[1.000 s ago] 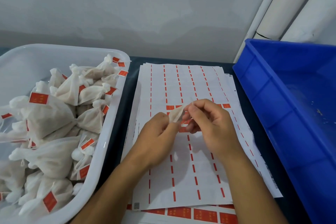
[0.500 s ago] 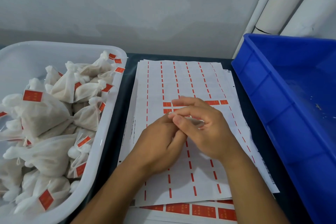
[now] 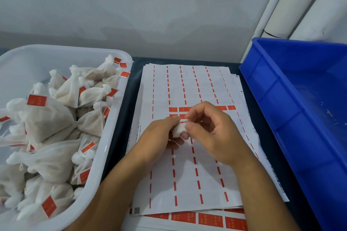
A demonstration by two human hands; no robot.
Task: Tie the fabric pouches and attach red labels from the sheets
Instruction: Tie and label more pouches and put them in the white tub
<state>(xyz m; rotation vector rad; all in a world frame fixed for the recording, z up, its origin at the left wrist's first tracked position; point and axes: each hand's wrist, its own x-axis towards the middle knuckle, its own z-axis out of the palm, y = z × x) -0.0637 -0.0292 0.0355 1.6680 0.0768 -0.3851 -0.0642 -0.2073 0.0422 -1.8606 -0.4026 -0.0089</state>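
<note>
Blue bin (image 3: 300, 110), right of the sheets: its visible part holds only crumbs. White tub (image 3: 120, 99), left of the sheets: heaped with tied pouches (image 3: 47, 118), most carrying a red label. Sheets (image 3: 187, 174), centre, stacked: the top one is mostly stripped to red dashes, with a few labels (image 3: 184, 109) left in a row just beyond the hands. Left hand (image 3: 159, 137) and right hand (image 3: 212, 133), above the middle of the sheets: both pinch a small white wad (image 3: 179, 130) between their fingertips; whether it is pouch fabric or peeled backing cannot be told.

Step in hand, as judged: working a small piece between the fingers, between labelling one pouch and the next. The next move likely calls for peeling a fresh label from the remaining row without creasing it.

Against the frame a second earlier, the piece then stood up as a pale pointed tip between the hands; it now sits lower, bunched.
</note>
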